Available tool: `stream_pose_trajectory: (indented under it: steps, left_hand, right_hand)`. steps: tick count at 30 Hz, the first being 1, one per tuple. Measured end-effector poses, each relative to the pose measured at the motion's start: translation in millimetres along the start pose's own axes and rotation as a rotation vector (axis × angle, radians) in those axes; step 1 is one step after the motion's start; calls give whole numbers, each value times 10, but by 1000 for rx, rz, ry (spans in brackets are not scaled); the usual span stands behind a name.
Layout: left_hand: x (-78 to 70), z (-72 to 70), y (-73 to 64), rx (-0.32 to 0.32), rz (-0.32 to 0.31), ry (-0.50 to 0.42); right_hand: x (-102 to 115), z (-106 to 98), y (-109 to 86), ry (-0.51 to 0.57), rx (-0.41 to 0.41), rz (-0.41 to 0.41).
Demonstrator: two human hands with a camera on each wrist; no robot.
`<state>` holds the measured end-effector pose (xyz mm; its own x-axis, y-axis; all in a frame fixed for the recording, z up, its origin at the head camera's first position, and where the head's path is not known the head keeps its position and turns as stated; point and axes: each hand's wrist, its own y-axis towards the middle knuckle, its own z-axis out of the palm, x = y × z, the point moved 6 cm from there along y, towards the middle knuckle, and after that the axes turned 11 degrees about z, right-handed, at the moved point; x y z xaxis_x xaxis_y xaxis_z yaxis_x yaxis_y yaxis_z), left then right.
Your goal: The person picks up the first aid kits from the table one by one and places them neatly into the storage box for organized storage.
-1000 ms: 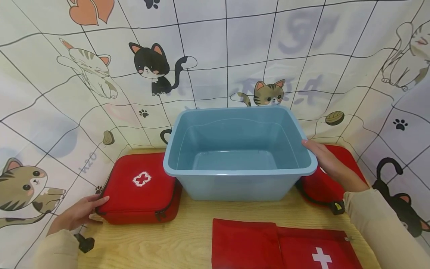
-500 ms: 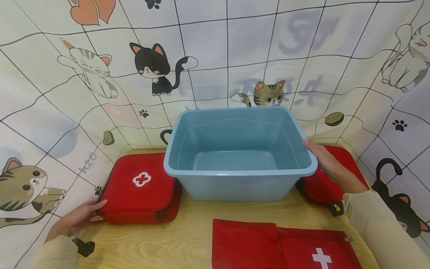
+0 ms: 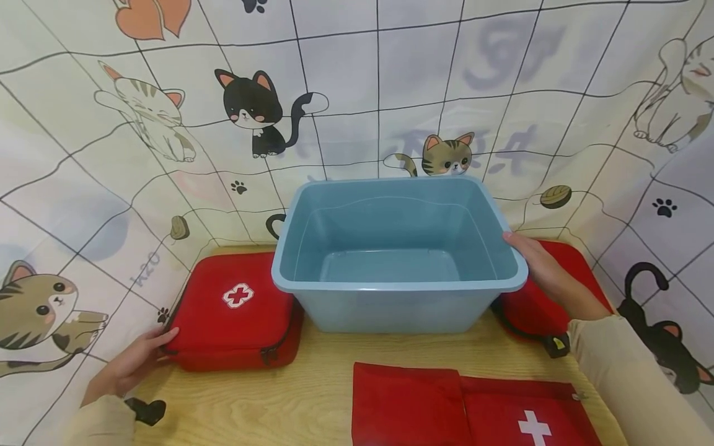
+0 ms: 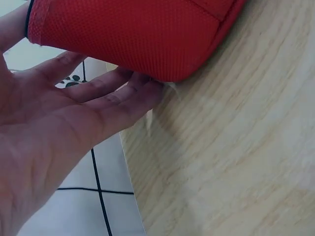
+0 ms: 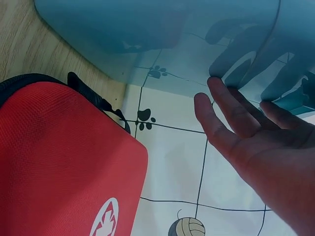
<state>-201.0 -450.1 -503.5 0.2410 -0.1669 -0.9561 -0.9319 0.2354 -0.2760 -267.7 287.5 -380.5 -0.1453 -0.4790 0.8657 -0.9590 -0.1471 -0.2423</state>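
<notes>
A red zippered first-aid bag (image 3: 231, 310) with a white-edged cross badge lies at the left of the wooden table. My left hand (image 3: 129, 362) holds its near left corner, thumb at the top edge; in the left wrist view the fingers (image 4: 113, 93) reach to the bag's bottom edge. Beside the bag stands a light blue plastic basin (image 3: 390, 310) with nothing inside. My right hand (image 3: 543, 266) holds its right rim, thumb over the edge. In the right wrist view, that hand's fingers (image 5: 231, 110) extend along the basin's outer wall, some fingertips meeting their reflections.
Another red first-aid bag (image 3: 558, 303) lies right of the basin, partly behind my right arm. Flat red pouches (image 3: 409, 402), one with a white cross, lie at the front. A black strap end (image 3: 146, 410) sits near my left wrist. Cat-print cloth (image 3: 346, 93) surrounds the table.
My left hand has shifted slightly at the bag's corner, and the bag has edged a little to the right. The right hand and the basin stay in place.
</notes>
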Motion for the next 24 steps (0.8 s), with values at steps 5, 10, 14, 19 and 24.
stream_pose_trajectory:
  steps: [5, 10, 14, 19, 24]
  left_hand:
    - [-34, -2, 36, -45, 9, 21]
    - [-44, 0, 52, -63, 4, -3]
    - [-40, 7, 51, -89, 5, -62]
    - [-90, -3, 39, -153, 36, -124]
    - [-182, -5, 6, -216, 49, -92]
  right_hand:
    - [-2, -6, 15, 6, -7, 4]
    - [-2, -2, 27, 16, -5, 3]
    - [-9, -2, 32, 22, -9, 8]
    - [-34, -3, 30, 23, -11, 12]
    - [-43, 6, 22, 26, -7, 11]
